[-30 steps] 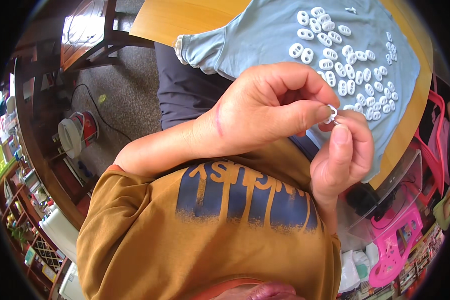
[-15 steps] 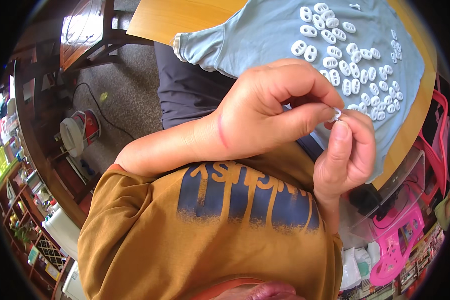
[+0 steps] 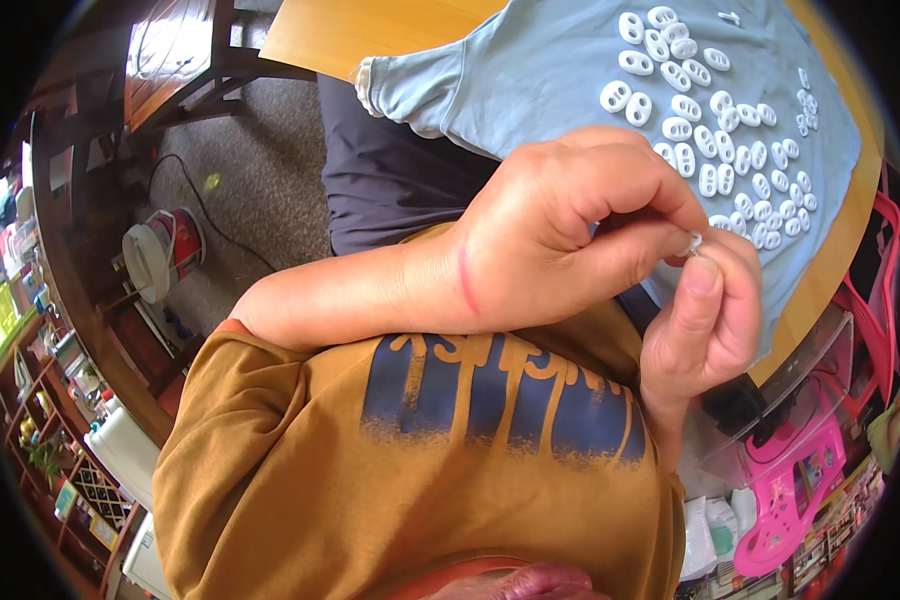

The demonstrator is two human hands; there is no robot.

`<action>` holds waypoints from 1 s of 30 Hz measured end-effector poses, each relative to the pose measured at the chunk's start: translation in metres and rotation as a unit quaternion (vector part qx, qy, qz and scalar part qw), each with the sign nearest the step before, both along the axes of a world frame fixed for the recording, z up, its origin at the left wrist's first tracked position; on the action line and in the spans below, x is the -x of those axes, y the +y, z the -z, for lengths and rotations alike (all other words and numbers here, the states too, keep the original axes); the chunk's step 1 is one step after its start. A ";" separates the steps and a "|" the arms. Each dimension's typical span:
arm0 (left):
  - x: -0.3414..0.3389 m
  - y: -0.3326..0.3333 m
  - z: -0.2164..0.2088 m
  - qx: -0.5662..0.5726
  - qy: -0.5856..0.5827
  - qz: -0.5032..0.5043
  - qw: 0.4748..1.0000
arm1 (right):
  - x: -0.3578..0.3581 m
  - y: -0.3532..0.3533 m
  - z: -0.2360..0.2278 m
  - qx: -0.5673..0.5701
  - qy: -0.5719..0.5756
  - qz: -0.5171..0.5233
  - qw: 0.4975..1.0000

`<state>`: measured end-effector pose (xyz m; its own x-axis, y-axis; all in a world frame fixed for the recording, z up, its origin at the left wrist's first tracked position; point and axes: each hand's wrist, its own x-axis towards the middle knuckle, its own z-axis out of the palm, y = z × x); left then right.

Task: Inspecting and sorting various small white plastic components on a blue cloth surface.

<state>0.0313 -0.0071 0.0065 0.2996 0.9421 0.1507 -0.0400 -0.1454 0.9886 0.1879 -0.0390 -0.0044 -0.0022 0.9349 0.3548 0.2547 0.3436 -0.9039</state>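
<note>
Between the fingertips of both hands is a small white plastic piece (image 3: pixel 695 241), mostly covered, so its shape cannot be made out. My left hand (image 3: pixel 580 230) pinches it between thumb and index finger. From below, my right hand (image 3: pixel 705 315) pinches at the same spot, thumb against a curled index finger. Beyond the hands a light blue garment (image 3: pixel 530 85) is spread out. Several white oval two-holed plastic pieces (image 3: pixel 709 180) lie scattered on it, larger ones and smaller ones. A little cluster of tiny white parts (image 3: pixel 808 110) sits at its right side.
The garment covers part of a wooden table (image 3: pixel 320 35). At the right stand a clear plastic bin (image 3: pixel 815 350) and pink plastic items (image 3: pixel 790 500). On the floor to the left are a red and white bucket (image 3: pixel 165 250) and a dark cable (image 3: pixel 190 190). Shelves line the far left.
The whole view has shifted slightly, so hands and garment appear a little further right and lower. Both hands keep their pinch, and the white piece is more hidden by the fingers.
</note>
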 end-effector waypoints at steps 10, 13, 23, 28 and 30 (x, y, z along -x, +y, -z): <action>-0.002 0.000 0.004 0.010 -0.032 0.007 0.999 | -0.002 0.004 -0.002 -0.008 -0.007 -0.019 1.000; -0.002 0.001 0.004 -0.008 -0.014 0.008 1.000 | -0.004 0.005 -0.001 0.020 0.002 -0.028 0.999; -0.005 0.001 -0.003 0.241 -0.144 0.014 0.960 | -0.002 0.008 0.001 0.067 0.062 -0.005 0.996; -0.004 -0.001 -0.002 0.260 -0.144 0.002 0.955 | 0.000 0.009 0.003 0.077 0.079 0.023 0.994; -0.004 -0.003 0.004 0.219 -0.128 0.027 0.967 | 0.000 0.007 0.002 0.091 0.075 0.021 0.993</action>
<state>0.0352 -0.0096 0.0021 0.3557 0.9163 -0.1841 -0.2881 0.2948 0.9111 0.1874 -0.0316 -0.0061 0.0792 0.9818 0.1728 0.1229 0.1624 -0.9791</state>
